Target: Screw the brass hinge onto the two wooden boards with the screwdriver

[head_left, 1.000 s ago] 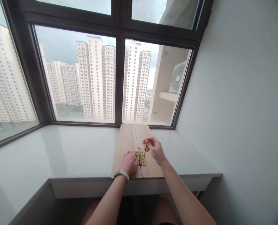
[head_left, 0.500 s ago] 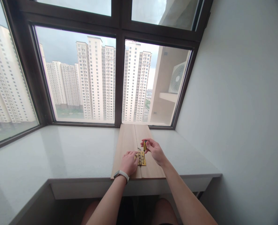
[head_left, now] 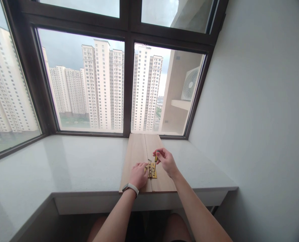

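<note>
Two-handed: resting a loosely open left hand point(head_left: 139, 174) on the hinge point(head_left: 152, 170) laid across two boards point(head_left: 136, 149), gripping the screwdriver point(head_left: 156, 159) in curled right hand point(head_left: 165, 159) fingers. Just shifted grip slightly, keeping contact; probably mid-turn.

Dark brown window frame point(head_left: 128, 84) sweeping from 9 o'clock round to 2, tons of pale high-rises point(head_left: 102, 84) through the glass, 9 to 12. Sky's point(head_left: 61, 47) pretty grey up at 10. There's an AC unit point(head_left: 189, 84) sitting on a ledge point(head_left: 181, 104) at 2, plain whitish wall point(head_left: 260, 117) at 3, kinda shiny pale sill point(head_left: 89, 164) at 8.
</note>
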A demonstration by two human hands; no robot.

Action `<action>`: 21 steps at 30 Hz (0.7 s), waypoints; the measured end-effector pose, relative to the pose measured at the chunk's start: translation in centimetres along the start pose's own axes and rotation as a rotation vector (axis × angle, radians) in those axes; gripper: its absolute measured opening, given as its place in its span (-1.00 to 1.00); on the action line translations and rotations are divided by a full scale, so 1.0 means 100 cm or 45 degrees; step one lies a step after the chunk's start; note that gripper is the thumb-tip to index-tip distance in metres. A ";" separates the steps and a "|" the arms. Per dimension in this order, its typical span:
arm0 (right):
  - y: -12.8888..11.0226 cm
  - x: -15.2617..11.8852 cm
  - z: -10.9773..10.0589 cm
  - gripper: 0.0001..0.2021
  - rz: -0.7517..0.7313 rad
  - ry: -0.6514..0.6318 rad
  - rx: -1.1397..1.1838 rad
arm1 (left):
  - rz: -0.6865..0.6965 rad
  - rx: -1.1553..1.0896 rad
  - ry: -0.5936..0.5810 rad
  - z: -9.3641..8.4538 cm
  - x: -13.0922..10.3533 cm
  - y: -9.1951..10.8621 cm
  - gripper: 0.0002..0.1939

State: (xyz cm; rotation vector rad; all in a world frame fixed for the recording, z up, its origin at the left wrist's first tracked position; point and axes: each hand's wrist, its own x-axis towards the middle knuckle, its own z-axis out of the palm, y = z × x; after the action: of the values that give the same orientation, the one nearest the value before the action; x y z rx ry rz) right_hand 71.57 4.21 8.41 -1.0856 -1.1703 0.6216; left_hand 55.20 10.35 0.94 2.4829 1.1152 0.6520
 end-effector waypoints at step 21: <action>-0.010 -0.002 -0.005 -0.55 0.011 -0.185 -0.022 | 0.027 -0.035 0.048 0.006 0.002 -0.006 -0.58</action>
State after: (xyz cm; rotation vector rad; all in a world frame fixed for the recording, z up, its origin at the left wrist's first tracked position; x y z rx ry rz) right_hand 71.84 3.49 9.22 -1.0746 -1.2991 0.7072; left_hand 55.26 10.84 0.19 2.4720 1.0875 0.7178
